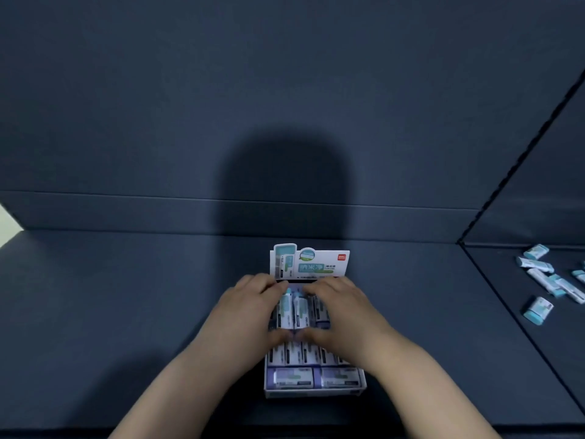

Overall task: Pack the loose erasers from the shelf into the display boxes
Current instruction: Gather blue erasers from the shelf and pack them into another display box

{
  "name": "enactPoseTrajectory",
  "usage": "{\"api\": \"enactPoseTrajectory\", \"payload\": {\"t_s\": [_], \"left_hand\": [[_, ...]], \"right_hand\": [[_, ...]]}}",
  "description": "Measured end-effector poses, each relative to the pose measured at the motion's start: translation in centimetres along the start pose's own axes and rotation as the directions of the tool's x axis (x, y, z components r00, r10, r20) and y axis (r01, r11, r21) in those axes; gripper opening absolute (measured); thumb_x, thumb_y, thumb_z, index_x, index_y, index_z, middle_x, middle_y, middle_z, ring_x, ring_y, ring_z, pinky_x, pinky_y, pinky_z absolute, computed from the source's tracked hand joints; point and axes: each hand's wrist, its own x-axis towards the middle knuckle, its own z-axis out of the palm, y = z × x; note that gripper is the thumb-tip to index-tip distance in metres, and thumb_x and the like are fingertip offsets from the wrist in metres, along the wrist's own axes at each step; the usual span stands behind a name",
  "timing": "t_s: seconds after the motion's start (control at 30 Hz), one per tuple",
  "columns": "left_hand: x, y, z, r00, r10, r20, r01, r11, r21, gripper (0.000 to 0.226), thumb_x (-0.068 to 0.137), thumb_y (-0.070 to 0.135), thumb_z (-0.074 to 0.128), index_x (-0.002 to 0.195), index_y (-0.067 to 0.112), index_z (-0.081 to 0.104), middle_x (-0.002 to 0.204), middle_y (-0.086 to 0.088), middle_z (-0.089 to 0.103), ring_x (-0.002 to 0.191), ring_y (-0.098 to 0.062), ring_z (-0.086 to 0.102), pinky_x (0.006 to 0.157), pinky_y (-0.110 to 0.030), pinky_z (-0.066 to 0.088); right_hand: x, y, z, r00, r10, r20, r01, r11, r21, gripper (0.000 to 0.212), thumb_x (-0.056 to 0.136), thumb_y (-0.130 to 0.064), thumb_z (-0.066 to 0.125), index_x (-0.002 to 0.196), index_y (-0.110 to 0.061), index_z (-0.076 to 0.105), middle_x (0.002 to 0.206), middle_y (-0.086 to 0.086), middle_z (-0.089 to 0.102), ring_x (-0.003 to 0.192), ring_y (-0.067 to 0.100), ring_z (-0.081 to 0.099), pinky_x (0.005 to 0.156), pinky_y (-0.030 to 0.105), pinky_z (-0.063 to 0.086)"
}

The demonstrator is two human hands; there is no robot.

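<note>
A white display box (316, 392) with an upright printed header card (310, 263) stands on the dark shelf, filled with rows of sleeved erasers. Both hands reach into its rear row. My left hand (250, 312) and my right hand (343, 312) together grip a small bundle of erasers (292, 310), fingers at the far ends and thumbs at the near ends. The front rows of erasers (313, 377) lie packed in the box.
Several loose erasers (538, 264) with blue ends lie scattered on the adjoining shelf section at the right, one of them (538, 308) apart and nearer. A dark back wall rises behind the box. A seam (506, 299) divides the two shelf sections.
</note>
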Motion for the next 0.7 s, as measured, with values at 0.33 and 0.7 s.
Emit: {"api": "enactPoseTrajectory", "payload": {"t_s": [0.33, 0.7], "left_hand": [[0.8, 0.1, -1.4, 1.000, 0.022, 0.007, -0.023, 0.998, 0.057, 0.084, 0.080, 0.061, 0.056, 0.148, 0.029, 0.017, 0.143, 0.014, 0.027, 0.130, -0.007, 0.023, 0.109, -0.024, 0.024], [3.3, 8.2, 0.5, 0.995, 0.096, 0.010, -0.097, 0.987, 0.129, 0.073, 0.086, 0.060, 0.046, 0.147, 0.026, 0.022, 0.142, 0.009, 0.032, 0.131, -0.013, 0.029, 0.108, -0.026, 0.024]], "right_hand": [[-0.8, 1.0, -1.5, 0.996, 0.040, -0.084, -0.040, 0.999, 0.001, 0.076, 0.074, -0.058, 0.063, 0.139, -0.031, 0.033, 0.137, -0.016, 0.038, 0.128, 0.003, 0.026, 0.110, 0.022, 0.021], [-5.5, 6.7, -4.6, 0.990, 0.088, -0.110, -0.098, 0.991, -0.095, 0.075, 0.078, -0.062, 0.055, 0.141, -0.029, 0.031, 0.141, -0.014, 0.036, 0.130, 0.005, 0.024, 0.111, 0.021, 0.018]]}}
